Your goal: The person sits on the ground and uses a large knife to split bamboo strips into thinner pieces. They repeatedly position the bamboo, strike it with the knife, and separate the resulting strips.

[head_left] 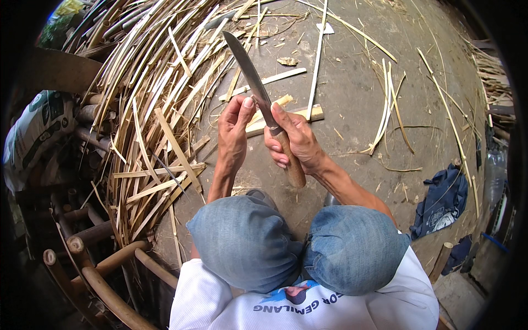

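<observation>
My right hand (pixel 298 142) is closed round the brown wooden handle of a large knife (pixel 248 70). Its long, slightly curved dark blade points up and to the left, with my right thumb near the blade's base. My left hand (pixel 233 131) is beside the lower blade, thumb and fingers pinched together. What lies between those fingertips, if anything, is too small to make out. Just beyond my hands, a pale split piece of wood (pixel 314 114) lies on the ground behind the knife.
A large heap of split bamboo strips (pixel 148 71) spreads along the left. Bamboo poles form a frame (pixel 118 258) at the lower left. Loose thin strips (pixel 383 107) lie on the grey ground (pixel 352 71). A dark blue cloth (pixel 440 201) is at the right. My bent knees (pixel 355 247) are close below.
</observation>
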Demonstrator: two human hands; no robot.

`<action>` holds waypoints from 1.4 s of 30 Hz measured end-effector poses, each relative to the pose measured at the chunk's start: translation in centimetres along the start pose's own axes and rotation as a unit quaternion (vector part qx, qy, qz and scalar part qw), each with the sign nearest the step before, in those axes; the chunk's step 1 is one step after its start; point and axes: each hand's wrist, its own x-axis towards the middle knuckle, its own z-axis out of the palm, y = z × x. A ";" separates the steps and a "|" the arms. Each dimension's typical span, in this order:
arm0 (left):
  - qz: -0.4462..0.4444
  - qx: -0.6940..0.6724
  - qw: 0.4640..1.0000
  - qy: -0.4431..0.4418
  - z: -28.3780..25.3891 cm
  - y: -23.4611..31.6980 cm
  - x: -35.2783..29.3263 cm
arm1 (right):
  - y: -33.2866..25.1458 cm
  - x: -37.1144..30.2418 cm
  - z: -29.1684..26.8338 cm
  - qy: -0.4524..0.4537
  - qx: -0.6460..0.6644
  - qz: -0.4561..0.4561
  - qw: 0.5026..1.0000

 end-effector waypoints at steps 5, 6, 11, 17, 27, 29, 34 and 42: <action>0.000 -0.014 1.000 0.009 0.3 0.1 0.0 | -0.1 0.1 -0.1 0.010 -0.039 -0.013 0.999; -0.001 -0.017 1.000 0.009 0.3 -0.1 0.0 | -0.1 0.1 -0.1 0.012 -0.067 -0.023 0.997; 0.000 -0.013 1.000 0.000 -0.2 -0.7 0.2 | -0.7 -0.1 0.3 0.016 -0.038 -0.006 0.999; 0.003 -0.004 1.000 0.000 0.1 -0.4 0.1 | -1.1 -0.1 0.7 0.034 -0.004 0.015 0.999; -0.005 -0.017 1.000 0.013 0.5 -0.1 0.2 | -0.4 0.7 -1.0 0.057 -0.308 -0.131 0.940; -0.004 -0.024 0.999 0.034 0.7 0.1 0.2 | -1.0 0.5 -0.7 0.021 -0.059 -0.013 0.998; 0.010 -0.056 0.995 0.085 0.6 1.3 0.1 | -0.7 1.1 1.2 -0.041 0.225 0.101 0.968; 0.155 0.280 0.906 0.276 -2.1 5.9 -0.9 | -1.3 3.4 4.7 -0.159 0.177 0.118 0.964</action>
